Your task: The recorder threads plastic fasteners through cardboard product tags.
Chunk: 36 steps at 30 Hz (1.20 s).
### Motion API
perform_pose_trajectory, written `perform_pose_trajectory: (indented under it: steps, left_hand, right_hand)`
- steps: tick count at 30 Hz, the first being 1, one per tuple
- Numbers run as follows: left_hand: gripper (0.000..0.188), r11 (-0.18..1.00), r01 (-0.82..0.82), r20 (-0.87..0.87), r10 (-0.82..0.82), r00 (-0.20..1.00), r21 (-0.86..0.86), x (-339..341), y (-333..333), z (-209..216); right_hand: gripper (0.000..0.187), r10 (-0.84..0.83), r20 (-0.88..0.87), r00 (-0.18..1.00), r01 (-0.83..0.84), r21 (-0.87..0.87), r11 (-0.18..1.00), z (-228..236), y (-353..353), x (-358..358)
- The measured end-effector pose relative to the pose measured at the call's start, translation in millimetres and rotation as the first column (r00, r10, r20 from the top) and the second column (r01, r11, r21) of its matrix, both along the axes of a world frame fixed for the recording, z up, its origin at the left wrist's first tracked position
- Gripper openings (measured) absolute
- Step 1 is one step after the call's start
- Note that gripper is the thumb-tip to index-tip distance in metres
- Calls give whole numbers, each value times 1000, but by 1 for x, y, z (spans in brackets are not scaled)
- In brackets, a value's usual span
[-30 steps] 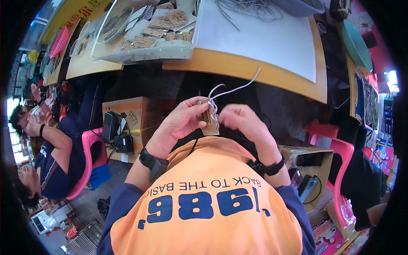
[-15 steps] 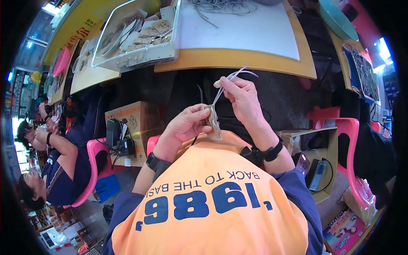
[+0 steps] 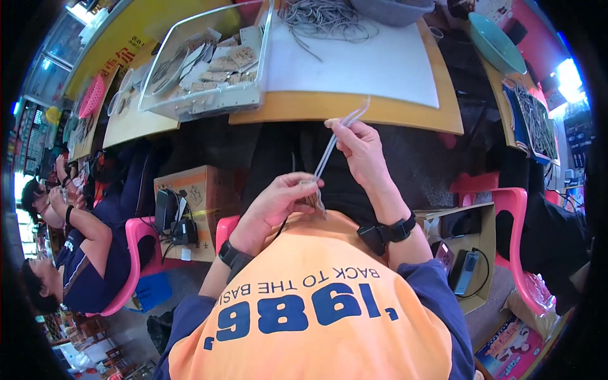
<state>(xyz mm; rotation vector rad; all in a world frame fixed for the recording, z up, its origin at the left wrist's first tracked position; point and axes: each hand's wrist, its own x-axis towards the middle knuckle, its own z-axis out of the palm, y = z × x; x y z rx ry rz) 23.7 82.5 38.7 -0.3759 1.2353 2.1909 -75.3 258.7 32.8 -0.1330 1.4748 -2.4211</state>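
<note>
My left hand (image 3: 273, 195) pinches a small brown card (image 3: 315, 202), which appears to be in a clear sleeve, close in front of my orange shirt. Pale grey cord (image 3: 326, 157) runs up from the card as two strands lying side by side. Higher and to the right, my right hand (image 3: 362, 149) grips those strands between thumb and fingers, and their loose ends stick out past the fingertips. Between the two hands the cord looks straight. My left fingers cover part of the card, so where the cord joins it is hidden.
Ahead stands a table (image 3: 354, 109) with a white sheet (image 3: 392, 69), a heap of grey cords (image 3: 326, 19) and a grey bowl (image 3: 396, 12). A clear bin (image 3: 221, 101) of cards sits at its left. Cardboard boxes (image 3: 212, 190) flank me. Another person (image 3: 88, 253) sits at left.
My left hand has lowered slightly with the card, and the cord between my hands now looks longer and straighter. The table and bin sit a little lower in view.
</note>
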Motion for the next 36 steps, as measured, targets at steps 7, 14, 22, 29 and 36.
perform_pose_trajectory:
  steps: [7, 14, 22, 29, 36]
  left_hand:
    - [24, 801, 200, -77, -293, 953, -564, 5, -20, 23]
    - [26, 747, 310, -89, -441, 893, -588, -7, -26, 18]
    - [19, 885, 245, -291, -374, 881, -396, -29, -17, 27]
    - [18, 958, 228, -148, -203, 968, 175, -21, 1, 27]
    - [20, 926, 272, -84, -259, 962, 260, -14, 8, 32]
  right_hand:
    - [22, -204, -6, 979, 196, -264, 944, -5, 32, -16]
    - [21, -225, 15, 974, 221, -274, 936, -7, 33, -23]
    - [16, -347, 83, 934, 354, -332, 874, 27, 54, -42]
    - [13, -334, 100, 937, 347, -370, 862, 55, 52, -49]
    - [12, -395, 90, 914, 395, -410, 822, 55, 63, -63]
